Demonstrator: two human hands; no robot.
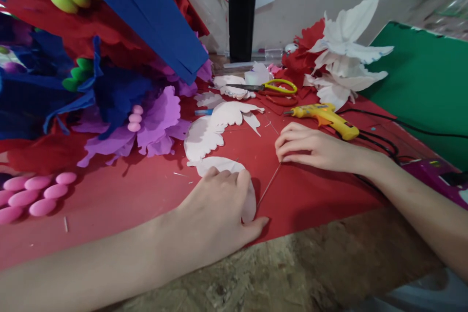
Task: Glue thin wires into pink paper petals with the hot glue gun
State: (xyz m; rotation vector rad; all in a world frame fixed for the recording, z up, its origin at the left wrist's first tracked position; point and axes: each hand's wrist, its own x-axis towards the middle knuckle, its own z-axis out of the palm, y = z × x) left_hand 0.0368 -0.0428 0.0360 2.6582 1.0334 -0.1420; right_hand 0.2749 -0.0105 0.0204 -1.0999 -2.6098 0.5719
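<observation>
My left hand [219,204] lies over a white wing-shaped cut-out [249,200], its fingers curled down onto the piece and its thumb stretched out to the side. Between the pinched fingertips of my right hand [303,146] is a thin, light strand [269,184], too fine to tell whether wire or thread. It slants down to the edge of the cut-out beside my left hand. More white scalloped cut-outs [228,116] lie just beyond. A yellow glue gun [325,118] rests behind my right hand, its nozzle pointing left.
Scissors with yellow and red handles [280,86] lie farther back. A black phone [241,24] leans against the wall. Large purple [161,122] and blue paper flowers crowd the left, near pink egg-shaped pieces [24,198]. White paper butterflies [343,53] and a green board [420,83] stand right.
</observation>
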